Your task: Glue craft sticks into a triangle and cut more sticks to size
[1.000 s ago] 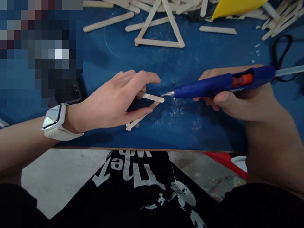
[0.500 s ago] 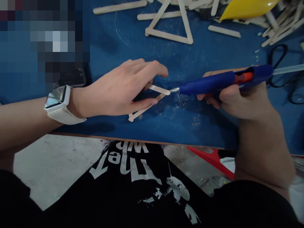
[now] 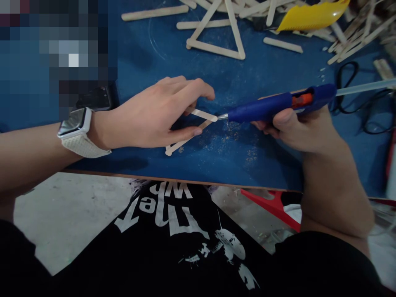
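My left hand [image 3: 161, 111] is closed over a small triangle of popsicle sticks [image 3: 185, 142], thumb along its lower edge; part of the triangle is hidden under the palm. In my right hand [image 3: 297, 128] is a blue hot glue gun [image 3: 262, 108], a clear glue stick [image 3: 361, 88] protruding from its rear. The gun's metal nozzle [image 3: 222, 117] points left and meets, or nearly meets, the triangle's right corner where two sticks cross. Farther back lies a larger popsicle stick triangle [image 3: 216, 48].
Loose popsicle sticks [image 3: 154, 12] lie at the back, heaped toward the right. Among them rests a yellow-handled tool [image 3: 312, 16]. A black cord [image 3: 346, 86] curls behind the glue gun, and a dark device [image 3: 94, 98] sits by my left wrist. The blue table's front edge [image 3: 123, 176] is near my body.
The view has shifted slightly, so most things appear a little farther left. My left hand still holds the triangle, and the glue gun's nozzle stays at its right corner.
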